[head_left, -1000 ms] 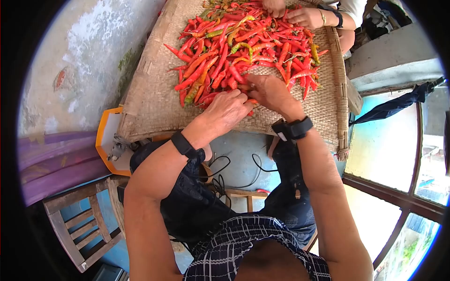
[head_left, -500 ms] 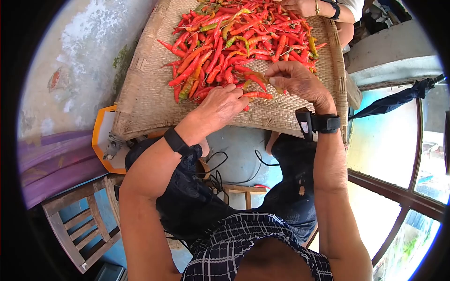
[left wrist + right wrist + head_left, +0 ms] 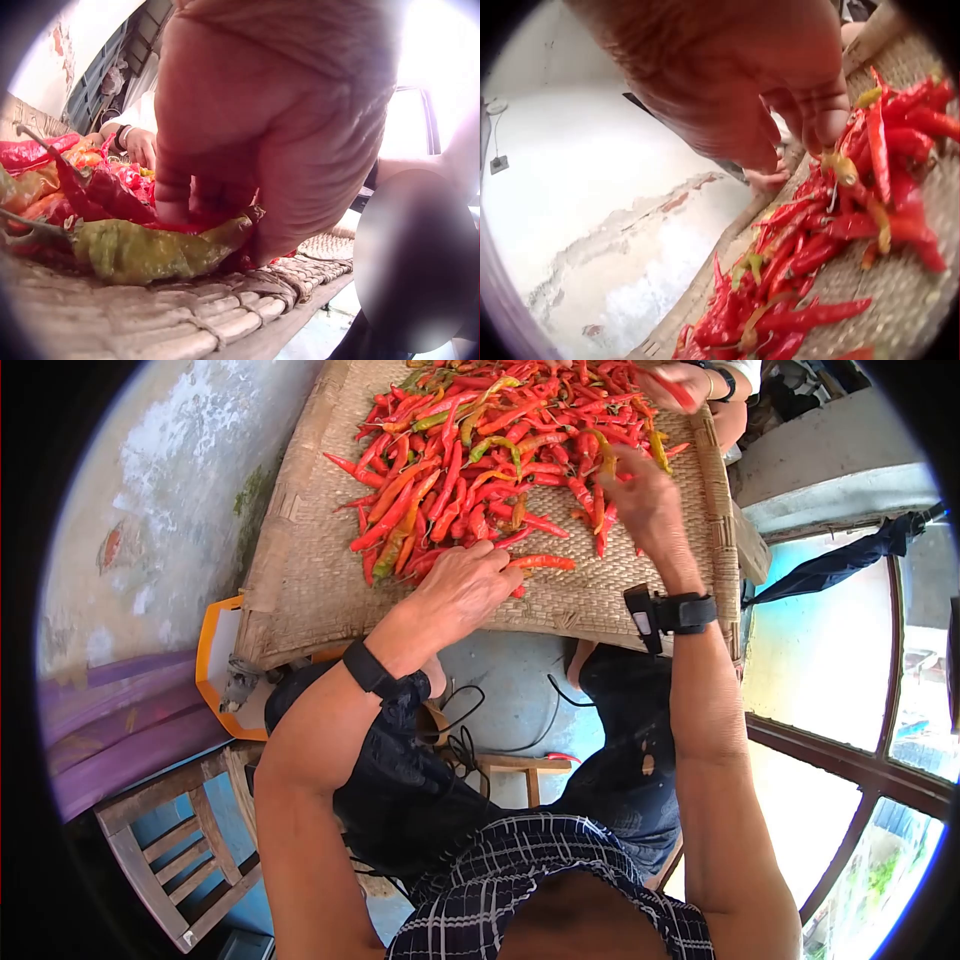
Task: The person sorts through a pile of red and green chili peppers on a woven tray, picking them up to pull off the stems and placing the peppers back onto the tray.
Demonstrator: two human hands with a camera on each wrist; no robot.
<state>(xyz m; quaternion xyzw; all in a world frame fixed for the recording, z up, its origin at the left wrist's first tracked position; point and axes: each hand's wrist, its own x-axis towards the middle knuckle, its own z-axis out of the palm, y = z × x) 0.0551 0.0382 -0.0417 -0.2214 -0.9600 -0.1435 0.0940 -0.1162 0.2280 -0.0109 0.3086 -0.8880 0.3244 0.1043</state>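
Observation:
Red chilies point(image 3: 455, 470), with some orange, yellow and green ones, lie heaped on a woven bamboo tray point(image 3: 290, 580). My left hand point(image 3: 465, 585) is at the pile's near edge, thumb and fingers bent down around a red chili point(image 3: 196, 222). A yellow-green chili point(image 3: 142, 251) lies in front of them in the left wrist view. Beside the thumb is an orange-red chili point(image 3: 543, 562). Over the right part of the pile is my right hand point(image 3: 650, 505), thumb apart from the fingers. Its fingertips are right at a yellowish chili point(image 3: 842, 169) that rests among red ones.
Across the tray, another person's hand point(image 3: 685, 382) holds a red chili. A wall point(image 3: 190, 490) runs along the left side and a window point(image 3: 825, 650) is at the right, with a dark folded umbrella point(image 3: 840, 572). Below are a wooden chair point(image 3: 185, 850) and black cables point(image 3: 465, 750).
My right hand has moved away from my left, forward and right, carrying a yellowish chili to the pile's right part. My left hand stays at the near edge, its grip little changed.

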